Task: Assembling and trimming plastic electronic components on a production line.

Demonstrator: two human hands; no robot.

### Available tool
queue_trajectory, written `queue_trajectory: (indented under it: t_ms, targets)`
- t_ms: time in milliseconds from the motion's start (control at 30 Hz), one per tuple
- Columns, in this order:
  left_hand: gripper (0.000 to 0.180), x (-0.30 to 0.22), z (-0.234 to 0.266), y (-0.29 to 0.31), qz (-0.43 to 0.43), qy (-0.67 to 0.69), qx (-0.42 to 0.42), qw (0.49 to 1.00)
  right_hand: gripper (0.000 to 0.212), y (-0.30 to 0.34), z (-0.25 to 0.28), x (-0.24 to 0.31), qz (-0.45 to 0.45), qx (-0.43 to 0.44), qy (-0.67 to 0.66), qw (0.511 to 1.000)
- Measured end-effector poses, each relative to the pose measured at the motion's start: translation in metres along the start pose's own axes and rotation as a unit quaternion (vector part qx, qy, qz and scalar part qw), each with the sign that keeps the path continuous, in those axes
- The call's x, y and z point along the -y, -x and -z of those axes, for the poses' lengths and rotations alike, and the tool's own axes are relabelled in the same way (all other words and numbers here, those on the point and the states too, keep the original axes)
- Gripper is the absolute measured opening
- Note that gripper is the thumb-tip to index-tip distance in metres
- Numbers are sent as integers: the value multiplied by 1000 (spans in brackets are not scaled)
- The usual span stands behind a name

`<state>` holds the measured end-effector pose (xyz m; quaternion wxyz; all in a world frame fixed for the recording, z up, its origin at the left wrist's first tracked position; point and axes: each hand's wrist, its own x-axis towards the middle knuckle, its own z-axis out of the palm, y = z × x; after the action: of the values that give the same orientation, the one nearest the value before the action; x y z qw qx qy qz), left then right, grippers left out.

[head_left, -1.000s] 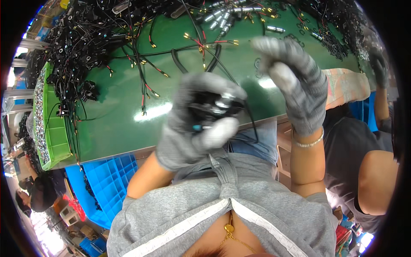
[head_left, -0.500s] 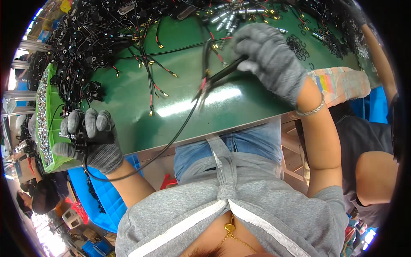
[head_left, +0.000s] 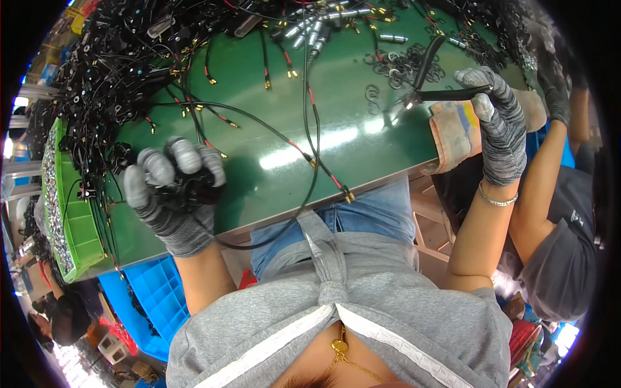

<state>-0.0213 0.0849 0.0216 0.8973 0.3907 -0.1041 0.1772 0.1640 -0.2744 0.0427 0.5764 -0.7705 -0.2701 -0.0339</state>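
Note:
My left hand (head_left: 178, 216), in a grey knitted glove, is closed around a black part with a cable (head_left: 259, 246), at the left near edge of the table. Fingers hide most of the part. The cable loops over the table edge and up across the surface. On the right, my gloved right hand (head_left: 501, 126) grips one black handle of a pair of pliers (head_left: 446, 95). The other handle swings away, and the metal jaws point down-left, close to several loose black snap rings (head_left: 407, 68). A multicoloured cloth pad (head_left: 453, 139) lies below the pliers.
Black cables with red sleeves and gold-coloured ends (head_left: 349, 194) lie across the green table (head_left: 259, 194). Metal cylinders (head_left: 317, 32) and a heap of black parts (head_left: 123, 71) cover the far side. A green tray (head_left: 81, 236) stands left, blue crates (head_left: 155, 291) below. A co-worker's arm (head_left: 543, 155) is at right.
My right hand has moved right with the pliers, away from the cable. My left hand has shifted right, holding the black part. Cable ends now lie at the table's near middle.

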Motion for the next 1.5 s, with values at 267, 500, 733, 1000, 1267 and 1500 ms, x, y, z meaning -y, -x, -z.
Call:
queue_trajectory:
  t_ms: [267, 500, 733, 1000, 1267, 1500]
  targets:
    - [35, 65, -46, -4, 58, -5, -57, 997, 20, -4, -13, 15, 169, 111, -34, 979]
    - [39, 74, -44, 2, 91, -61, -75, 991, 21, -24, -70, 7, 133, 72, -159, 976]
    - [40, 73, -43, 3, 96, -88, -67, 989, 33, -26, -81, 0, 49, 76, -111, 990]
    - [38, 72, -42, 0, 100, -81, -64, 990, 36, -19, -58, 23, -16, 195, 194, 961]
    - [37, 74, -43, 1, 106, -88, -62, 989, 28, -15, -50, -5, 132, 165, 297, 931]
    - [52, 74, -42, 5, 99, -102, -74, 987, 25, -35, -60, 39, -33, 200, 78, 976]
